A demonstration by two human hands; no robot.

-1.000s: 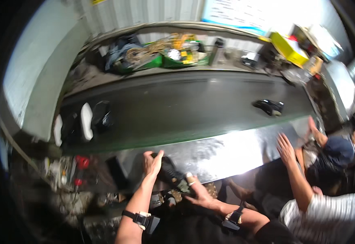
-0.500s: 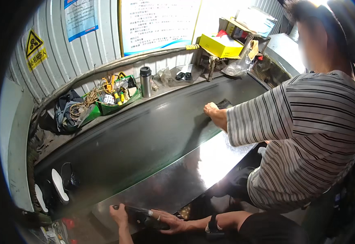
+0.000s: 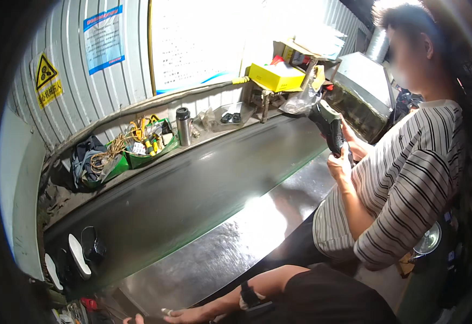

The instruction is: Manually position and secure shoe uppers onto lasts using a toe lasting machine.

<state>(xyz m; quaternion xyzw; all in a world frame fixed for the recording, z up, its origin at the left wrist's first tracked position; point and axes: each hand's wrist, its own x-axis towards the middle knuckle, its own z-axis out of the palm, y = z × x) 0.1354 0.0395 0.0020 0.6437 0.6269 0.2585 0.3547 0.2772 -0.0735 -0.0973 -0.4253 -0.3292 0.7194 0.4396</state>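
Observation:
At the lower edge my left hand (image 3: 134, 319) shows only curled fingertips; the rest is cut off. Beside it lies my right hand (image 3: 190, 315), its thumb tipped with something whitish. A black strap circles the right wrist. Both hands look closed around something dark between them, mostly out of view. Farther left, on the dark belt (image 3: 192, 178), rest two white shoe soles (image 3: 79, 256) and dark pieces (image 3: 92, 245) with a thin loop. To the right a co-worker (image 3: 409, 178) in a striped shirt holds a black shoe (image 3: 332, 129) with a greenish top.
A shiny metal plate (image 3: 192, 264) borders the belt. Along the wall ledge stand green containers (image 3: 149, 154) of rope and tools, a steel thermos (image 3: 184, 127) and a shallow clear tray (image 3: 233, 121). A yellow box (image 3: 276, 78) sits on a small stand. Red items (image 3: 90, 304) lie at lower left.
The co-worker has lifted a dark shoe off the belt and now holds it up in both hands. My hands have dropped toward the lower edge and left. The view has shifted slightly.

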